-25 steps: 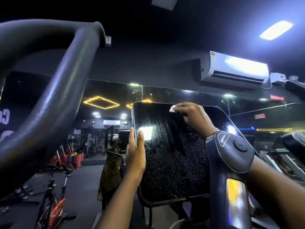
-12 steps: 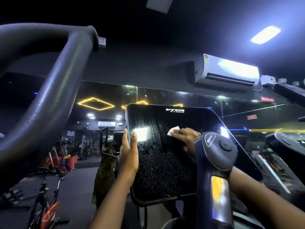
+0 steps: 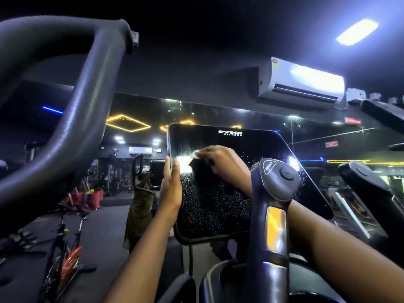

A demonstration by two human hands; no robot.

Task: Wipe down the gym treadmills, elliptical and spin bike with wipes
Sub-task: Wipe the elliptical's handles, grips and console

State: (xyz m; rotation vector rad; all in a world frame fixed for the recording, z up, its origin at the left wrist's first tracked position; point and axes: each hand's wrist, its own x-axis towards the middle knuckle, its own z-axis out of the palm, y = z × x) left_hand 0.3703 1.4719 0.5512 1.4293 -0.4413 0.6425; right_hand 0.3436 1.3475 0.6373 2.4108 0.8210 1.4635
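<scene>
**A:** Left hand clamped on the left edge of the console, thumb across the front, fingers wrapped behind. Right hand has its fingers stretched out, pressing the wipe flat against the glass.

**B:** And that wipe has travelled! A second ago it was at the top edge, covering the logo. Now it's lower and over to the left, just beside that left thumb.

**A:** So the top strip looks done. The logo reads clean.

**B:** The lower half is speckled with droplets, though. I'd say there's plenty of screen left.

**A:** Further out, the grip handle hides the right wrist, the big handlebar looms on the left, and there's an air conditioner on the wall above.
</scene>
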